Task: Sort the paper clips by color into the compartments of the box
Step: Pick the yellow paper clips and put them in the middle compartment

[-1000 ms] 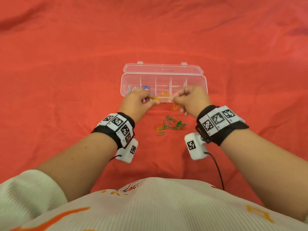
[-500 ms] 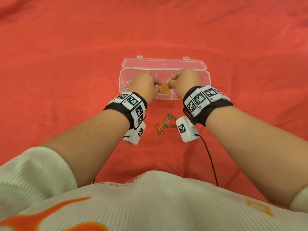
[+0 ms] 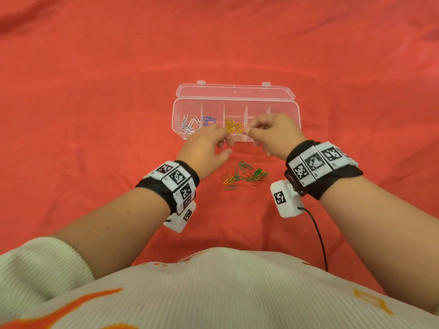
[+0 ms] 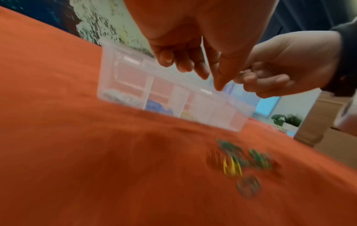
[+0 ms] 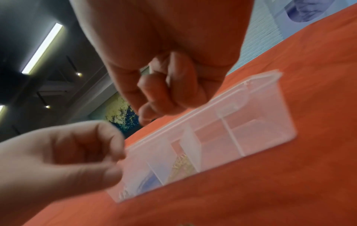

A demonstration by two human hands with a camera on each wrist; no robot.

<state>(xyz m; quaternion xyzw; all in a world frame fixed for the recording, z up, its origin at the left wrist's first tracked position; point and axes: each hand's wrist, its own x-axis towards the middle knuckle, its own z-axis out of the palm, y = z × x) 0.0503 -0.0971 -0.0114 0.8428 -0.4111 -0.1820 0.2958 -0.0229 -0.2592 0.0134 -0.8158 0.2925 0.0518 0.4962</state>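
The paper clips (image 3: 244, 176) that are not sorted yet lie in a small mixed pile of green, yellow and red on the red cloth (image 3: 95, 115), near the person and just in front of the box (image 3: 295, 108). They are between the two wrists.

The left hand (image 3: 205, 150) hangs over the near edge of the box, above the blue part. Its fingers (image 4: 218, 76) point down, loose and a bit apart, and hold nothing. The right hand (image 3: 273, 134) is next to it, over the near edge by the fourth part from the left. Its fingers (image 5: 154, 91) are curled in and the thumb and first finger are pressed tip to tip. I cannot tell if a clip is in that pinch, because it is too small and blurry to see.

The box is clear plastic with its lid (image 3: 234, 91) open and leaning to the far side. It has five parts in a row. The left one holds white clips (image 3: 188, 124), the next holds blue clips (image 3: 209, 119), and the middle one holds yellow clips (image 3: 234, 125). Both wrists wear black bands with black and white square tags (image 3: 177, 178).
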